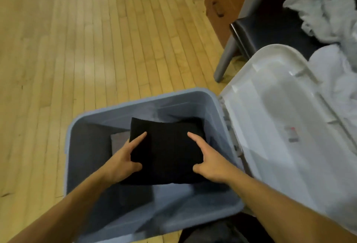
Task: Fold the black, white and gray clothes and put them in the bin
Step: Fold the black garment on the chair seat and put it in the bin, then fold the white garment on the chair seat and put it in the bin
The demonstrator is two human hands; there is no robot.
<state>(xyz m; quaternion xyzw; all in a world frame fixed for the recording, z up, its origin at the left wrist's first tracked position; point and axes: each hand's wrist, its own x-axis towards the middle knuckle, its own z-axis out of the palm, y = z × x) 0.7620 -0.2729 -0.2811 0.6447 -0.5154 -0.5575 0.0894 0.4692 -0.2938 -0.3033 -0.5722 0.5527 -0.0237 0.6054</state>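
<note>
A folded black garment, a flat rough square, is held level inside the open gray-blue bin, gripped at its near corners by the left hand and right hand, thumbs on top and forefingers lying straight along its upper face. Beneath it a folded gray piece lies flat toward the bin's left side. The bin's white lid stands swung open at the right, and unfolded white clothes lie crumpled in a heap beyond it.
</note>
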